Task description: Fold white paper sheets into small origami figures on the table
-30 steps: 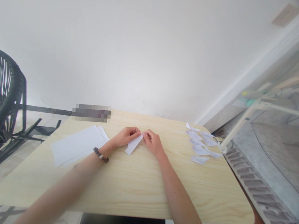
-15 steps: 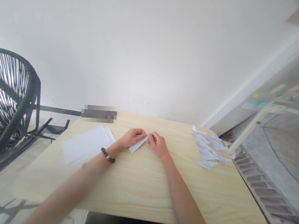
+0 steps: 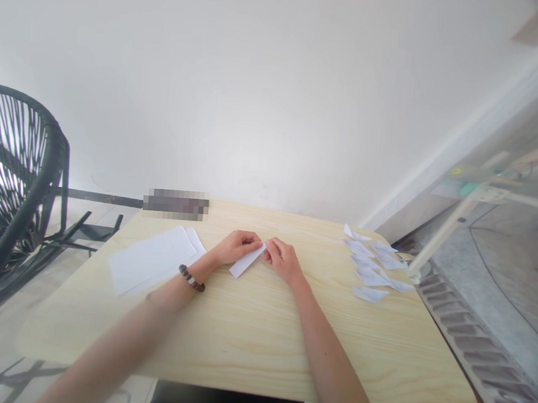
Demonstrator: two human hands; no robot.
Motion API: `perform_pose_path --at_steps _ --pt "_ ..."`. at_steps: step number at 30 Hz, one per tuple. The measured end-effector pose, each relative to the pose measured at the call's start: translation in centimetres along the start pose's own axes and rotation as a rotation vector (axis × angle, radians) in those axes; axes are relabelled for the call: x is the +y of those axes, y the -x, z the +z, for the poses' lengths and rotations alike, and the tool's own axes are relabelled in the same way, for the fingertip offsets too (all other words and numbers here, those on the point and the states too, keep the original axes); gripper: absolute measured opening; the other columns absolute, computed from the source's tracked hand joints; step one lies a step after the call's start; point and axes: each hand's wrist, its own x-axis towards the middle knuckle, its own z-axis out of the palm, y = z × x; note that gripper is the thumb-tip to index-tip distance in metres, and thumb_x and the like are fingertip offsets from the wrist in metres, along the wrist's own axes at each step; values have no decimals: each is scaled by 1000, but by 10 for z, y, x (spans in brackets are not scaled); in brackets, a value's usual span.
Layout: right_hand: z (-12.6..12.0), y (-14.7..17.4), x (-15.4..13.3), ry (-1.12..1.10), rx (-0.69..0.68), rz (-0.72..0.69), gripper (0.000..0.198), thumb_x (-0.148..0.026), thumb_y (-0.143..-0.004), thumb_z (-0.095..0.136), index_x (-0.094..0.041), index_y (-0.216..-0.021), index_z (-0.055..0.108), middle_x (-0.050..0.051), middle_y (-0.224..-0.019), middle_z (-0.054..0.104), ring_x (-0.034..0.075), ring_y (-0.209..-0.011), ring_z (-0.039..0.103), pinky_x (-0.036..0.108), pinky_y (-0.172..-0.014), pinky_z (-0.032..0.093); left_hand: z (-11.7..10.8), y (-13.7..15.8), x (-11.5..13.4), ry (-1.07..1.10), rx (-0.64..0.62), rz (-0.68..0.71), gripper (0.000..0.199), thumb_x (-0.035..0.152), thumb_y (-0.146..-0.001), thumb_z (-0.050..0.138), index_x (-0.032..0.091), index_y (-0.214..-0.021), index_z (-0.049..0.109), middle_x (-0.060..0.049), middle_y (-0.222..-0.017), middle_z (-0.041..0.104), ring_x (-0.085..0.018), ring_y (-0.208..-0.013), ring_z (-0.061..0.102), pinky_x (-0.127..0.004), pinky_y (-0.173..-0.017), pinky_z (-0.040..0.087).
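Note:
A narrow strip of folded white paper (image 3: 245, 263) lies slanted between my hands over the middle of the table. My left hand (image 3: 237, 247), with a beaded bracelet on its wrist, pinches the strip along its upper edge. At the strip's far right tip, the curled fingers of my right hand (image 3: 282, 258) are closed on the paper. The fingertips of both hands nearly meet there, and they hide the fold at that end. Flat sheets of white paper (image 3: 152, 261) lie overlapped to the left of my left hand.
Several folded paper pieces (image 3: 370, 271) sit grouped at the table's right side. A blurred-out object (image 3: 175, 205) is at the back left edge of the wooden table (image 3: 240, 347). Left of it stands a black woven chair (image 3: 46, 149); a white metal frame (image 3: 456, 224) rises at right.
Both hands keep hold of the folded paper in nearly the same place. Slightly more of the strip shows below my left hand. The whole view has shifted a little.

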Motion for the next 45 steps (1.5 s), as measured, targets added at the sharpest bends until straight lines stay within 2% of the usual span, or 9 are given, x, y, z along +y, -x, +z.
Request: perform_pose_path --at_steps 10,13,17,22,28,33,36,45 --pt "0 0 0 13 0 -14 30 -37 -82 33 -18 -66 49 -3 -55 52 7 -45 43 18 -46 33 0 0 1 26 10 -8 32 39 -77 42 12 -76 60 -2 -69 58 -9 -58 47 -18 -49 34" --pt "1 -1 1 -24 63 -5 29 -38 -82 32 -18 -67 48 -3 -55 50 7 -44 43 18 -46 33 1 -2 0 31 74 -24 32 40 -76 43 13 -81 59 -2 -71 58 -9 -57 48 -18 -48 34" --pt "0 -2 2 -84 178 34 30 -39 -82 30 -18 -67 44 -3 -56 49 7 -44 43 18 -47 36 0 -2 -4 56 162 -73 37 43 -72 48 14 -94 55 0 -63 55 -9 -51 46 -18 -43 32" --pt "-1 -1 1 -94 167 50 32 -41 -83 29 -19 -67 44 -3 -54 49 7 -44 44 18 -47 36 0 -2 -5 129 110 -59 35 42 -71 50 13 -91 54 0 -64 54 -8 -51 45 -17 -43 31" --pt "-1 -1 2 -1 133 10 31 -40 -82 33 -18 -65 46 -3 -51 48 7 -44 44 18 -46 34 2 -2 -5 158 91 -58 36 42 -71 52 13 -92 53 0 -64 54 -8 -51 45 -17 -42 30" --pt "-2 -2 2 -49 248 51 32 -42 -82 31 -18 -64 44 -3 -51 46 7 -43 42 18 -45 34 3 -2 -6 246 103 -86 45 43 -72 51 14 -105 45 -2 -67 58 -10 -53 51 -19 -46 36" --pt "-4 -2 0 -95 336 89 34 -43 -82 28 -18 -63 41 -4 -50 43 7 -42 41 18 -45 34 3 -3 -7 259 111 -69 43 42 -72 51 14 -104 44 -2 -68 60 -11 -56 53 -22 -54 40" --pt "-5 -2 0 -70 330 73 35 -43 -82 30 -18 -60 41 -3 -49 45 7 -42 41 18 -46 34 2 -4 -8 229 105 -36 41 40 -73 49 14 -104 46 -2 -68 59 -11 -56 53 -23 -56 41"
